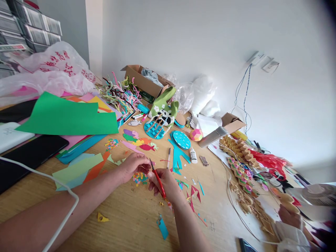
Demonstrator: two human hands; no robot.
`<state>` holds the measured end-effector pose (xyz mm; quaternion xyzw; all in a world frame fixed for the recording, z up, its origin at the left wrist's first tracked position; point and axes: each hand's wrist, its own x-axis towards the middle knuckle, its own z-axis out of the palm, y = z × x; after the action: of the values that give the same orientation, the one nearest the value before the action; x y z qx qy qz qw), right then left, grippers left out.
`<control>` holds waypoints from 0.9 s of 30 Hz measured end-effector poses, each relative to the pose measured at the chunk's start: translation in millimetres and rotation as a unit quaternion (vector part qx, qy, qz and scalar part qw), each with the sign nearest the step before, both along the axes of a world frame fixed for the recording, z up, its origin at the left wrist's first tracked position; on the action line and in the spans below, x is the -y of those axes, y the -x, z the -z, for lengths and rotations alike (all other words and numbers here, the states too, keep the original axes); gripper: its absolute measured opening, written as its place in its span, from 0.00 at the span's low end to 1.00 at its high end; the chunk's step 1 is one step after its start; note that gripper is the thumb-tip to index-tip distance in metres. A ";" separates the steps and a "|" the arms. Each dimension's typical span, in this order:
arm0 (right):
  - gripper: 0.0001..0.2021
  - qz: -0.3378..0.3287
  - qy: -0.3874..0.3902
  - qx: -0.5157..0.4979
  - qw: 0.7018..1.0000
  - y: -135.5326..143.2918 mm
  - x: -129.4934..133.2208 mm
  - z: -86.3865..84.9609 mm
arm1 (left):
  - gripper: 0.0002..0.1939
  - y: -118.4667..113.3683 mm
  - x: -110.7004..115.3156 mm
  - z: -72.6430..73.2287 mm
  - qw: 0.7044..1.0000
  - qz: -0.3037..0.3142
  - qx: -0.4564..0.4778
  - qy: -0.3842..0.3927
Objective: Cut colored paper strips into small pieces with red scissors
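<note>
My right hand is closed around red-handled scissors, whose dark blades point up and away from me. Close to the blade tips, my left hand has its fingers drawn together in a pinch. Whatever sits between them is too small to make out. Beneath the hands lies a heap of small colored paper bits. Several cut paper fish lie beyond, along with a blue speckled oval and a blue cut paper strip.
Colored paper sheets and a black tablet-like slab are at left. A white cable crosses above my left forearm. Pipe cleaners, a cardboard box and a green panda bag stand behind. A glue bottle is right of my hands.
</note>
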<state>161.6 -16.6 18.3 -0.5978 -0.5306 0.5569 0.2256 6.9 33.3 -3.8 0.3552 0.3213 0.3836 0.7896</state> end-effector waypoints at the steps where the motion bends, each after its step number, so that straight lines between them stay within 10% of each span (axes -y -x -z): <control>1: 0.23 0.000 -0.001 -0.004 1.000 0.0 -0.3 0.6 | 0.08 0.2 0.0 -0.1 1.000 0.003 0.008 0.002; 27: 0.24 0.004 -0.002 -0.014 1.000 -1.2 -0.1 3.4 | 0.07 -1.6 -1.1 2.4 1.000 -0.007 -0.014 -0.005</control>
<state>162.8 -16.5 14.9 -0.5916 -0.5259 0.5634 0.2366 8.5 34.5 -6.2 0.3620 0.3334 0.3858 0.7804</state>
